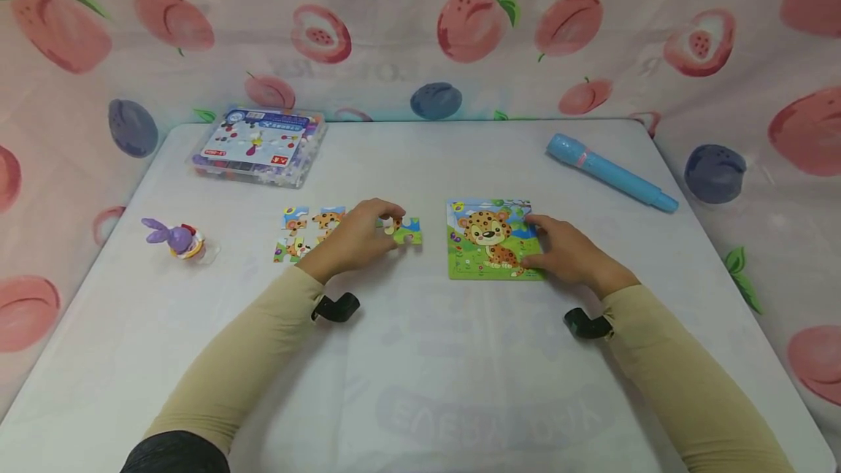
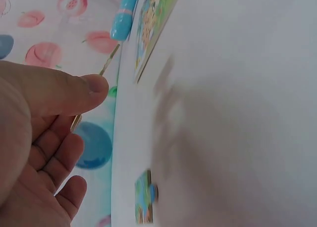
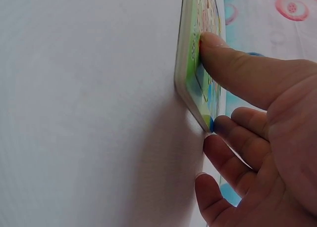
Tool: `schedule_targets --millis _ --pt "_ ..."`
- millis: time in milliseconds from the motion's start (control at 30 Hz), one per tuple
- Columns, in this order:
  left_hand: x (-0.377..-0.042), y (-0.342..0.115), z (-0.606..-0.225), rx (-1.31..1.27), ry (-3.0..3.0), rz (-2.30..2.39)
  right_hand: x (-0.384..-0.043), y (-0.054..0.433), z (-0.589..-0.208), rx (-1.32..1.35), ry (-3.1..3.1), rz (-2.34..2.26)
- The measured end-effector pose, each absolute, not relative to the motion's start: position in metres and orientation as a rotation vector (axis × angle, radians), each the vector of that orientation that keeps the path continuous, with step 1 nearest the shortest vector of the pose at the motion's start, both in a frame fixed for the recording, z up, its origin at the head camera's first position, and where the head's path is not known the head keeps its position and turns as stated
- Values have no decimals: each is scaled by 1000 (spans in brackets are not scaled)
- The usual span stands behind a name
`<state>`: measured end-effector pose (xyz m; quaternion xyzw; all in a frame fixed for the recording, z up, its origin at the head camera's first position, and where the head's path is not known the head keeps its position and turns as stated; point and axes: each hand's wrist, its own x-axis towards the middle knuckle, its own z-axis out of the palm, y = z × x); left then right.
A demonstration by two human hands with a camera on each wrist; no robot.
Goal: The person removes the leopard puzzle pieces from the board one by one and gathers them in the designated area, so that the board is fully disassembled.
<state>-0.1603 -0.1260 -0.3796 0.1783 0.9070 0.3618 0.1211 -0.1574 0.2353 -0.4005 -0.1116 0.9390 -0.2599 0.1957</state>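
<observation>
My left hand [image 1: 357, 236] pinches a thin jigsaw piece [image 2: 110, 60] between thumb and fingers; the left wrist view shows it edge-on above the table. Beneath and beside that hand lies another green and blue jigsaw piece [image 1: 412, 231]. Several more jigsaw pieces [image 1: 295, 219] lie left of the hand, some partly hidden by it. To the right is a square leopard puzzle board [image 1: 489, 239], flat on the table. My right hand [image 1: 573, 252] rests at its right edge, the thumb [image 3: 233, 61] on the picture and the other fingers loosely bent near a corner.
A clear plastic case [image 1: 256, 146] with a printed label stands at the back left. A purple rabbit-eared toy [image 1: 180, 239] is at the left. One blue tube-shaped object [image 1: 611, 172] lies at the back right. Fruit-printed cloth [image 1: 388, 28] hangs behind the white table [image 1: 460, 371].
</observation>
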Motion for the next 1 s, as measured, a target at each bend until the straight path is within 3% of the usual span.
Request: schedule_targets --millis 1000 --pt "-144 -184 -393 388 2669 1129 -156 234 -399 -296 2627 -727"
